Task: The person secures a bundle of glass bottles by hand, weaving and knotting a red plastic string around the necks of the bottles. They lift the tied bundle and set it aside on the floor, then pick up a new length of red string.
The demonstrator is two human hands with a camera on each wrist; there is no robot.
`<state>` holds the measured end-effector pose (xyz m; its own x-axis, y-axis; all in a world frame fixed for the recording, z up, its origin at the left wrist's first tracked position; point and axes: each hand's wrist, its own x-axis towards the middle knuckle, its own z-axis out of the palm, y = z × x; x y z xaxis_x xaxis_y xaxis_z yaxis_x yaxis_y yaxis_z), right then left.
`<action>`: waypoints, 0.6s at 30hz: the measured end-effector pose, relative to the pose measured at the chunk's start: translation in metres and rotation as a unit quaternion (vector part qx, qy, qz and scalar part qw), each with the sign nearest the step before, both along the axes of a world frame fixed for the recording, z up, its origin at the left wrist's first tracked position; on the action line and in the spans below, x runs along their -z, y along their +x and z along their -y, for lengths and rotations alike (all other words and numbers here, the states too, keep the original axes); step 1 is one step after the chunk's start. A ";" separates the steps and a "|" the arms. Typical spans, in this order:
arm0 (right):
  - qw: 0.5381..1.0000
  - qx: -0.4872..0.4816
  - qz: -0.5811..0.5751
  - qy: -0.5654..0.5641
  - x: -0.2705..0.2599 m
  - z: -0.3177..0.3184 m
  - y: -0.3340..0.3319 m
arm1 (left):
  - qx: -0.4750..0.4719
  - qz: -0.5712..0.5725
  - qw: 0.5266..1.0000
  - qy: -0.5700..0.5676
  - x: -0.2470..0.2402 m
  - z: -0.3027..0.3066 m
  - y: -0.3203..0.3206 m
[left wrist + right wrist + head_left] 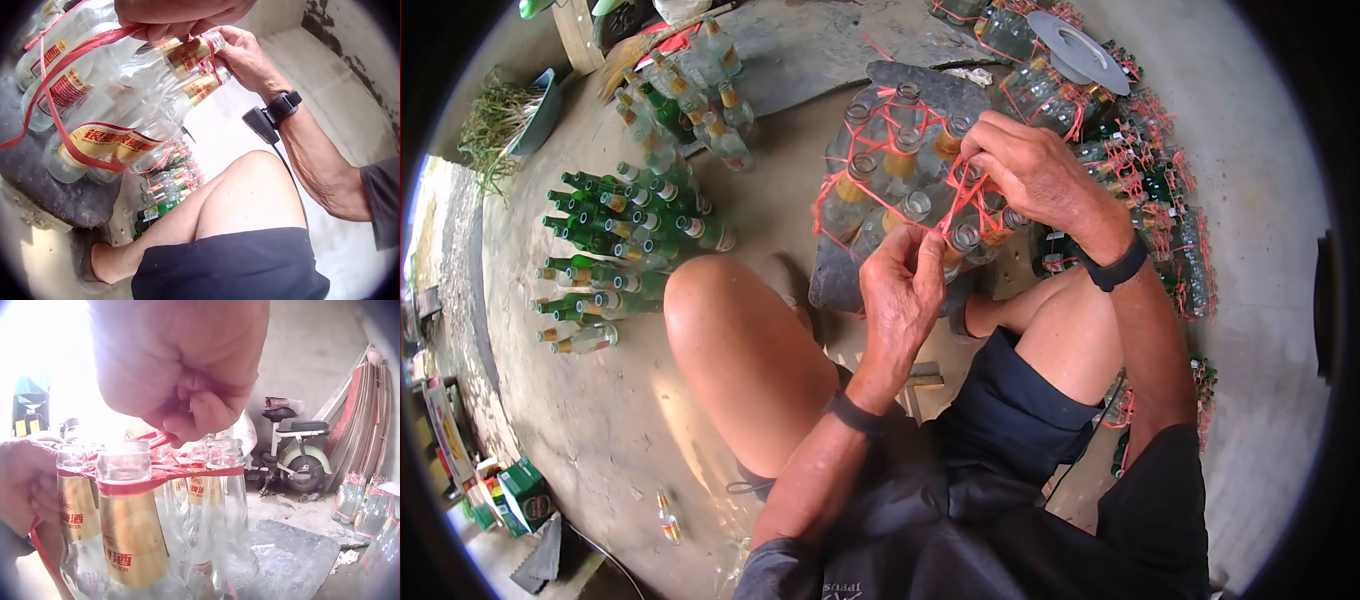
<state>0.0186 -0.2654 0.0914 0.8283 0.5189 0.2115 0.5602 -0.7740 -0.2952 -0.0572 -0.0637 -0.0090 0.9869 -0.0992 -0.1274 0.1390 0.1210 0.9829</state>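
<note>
slab (836, 284) under clear bottles (902, 156), floor (620, 425) under green bottles (588, 214)

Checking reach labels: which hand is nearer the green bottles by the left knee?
Left. The left hand pinches red twine, right of the green bottles; the right hand is farther right, over the tied bottles.

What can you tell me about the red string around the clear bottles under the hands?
The red string looks like flat, slightly shiny plastic ribbon. It wraps round and crosses between the necks of the clear bottles clustered upright on the dark slab, and strands slant down across their sides. The left hand pinches one part and the right hand another. Whether it is knotted is hard to tell.
</note>
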 end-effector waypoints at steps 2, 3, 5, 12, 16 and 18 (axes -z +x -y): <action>1.000 -0.006 -0.001 0.010 0.001 0.000 0.003 | -0.004 0.011 1.000 0.020 0.000 0.001 -0.001; 1.000 -0.013 -0.002 0.019 0.002 0.000 0.005 | -0.003 0.011 1.000 0.020 -0.001 0.001 -0.001; 1.000 -0.014 -0.008 0.025 0.002 0.000 0.006 | -0.013 0.024 0.999 0.024 -0.002 0.002 -0.001; 0.999 -0.009 -0.033 0.017 0.006 0.001 0.017 | -0.016 0.023 0.999 0.017 0.002 0.004 -0.001; 0.999 -0.015 -0.047 0.022 0.009 0.002 0.022 | -0.022 0.029 0.999 0.013 0.005 0.005 -0.001; 0.998 -0.009 -0.060 0.016 0.008 0.002 0.022 | -0.025 0.033 0.999 0.014 0.004 0.005 -0.002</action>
<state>0.0408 -0.2669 0.0834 0.8390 0.5290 0.1275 0.5333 -0.7528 -0.3858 -0.0587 -0.0686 -0.0134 0.9968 -0.0462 -0.0645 0.0688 0.0986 0.9927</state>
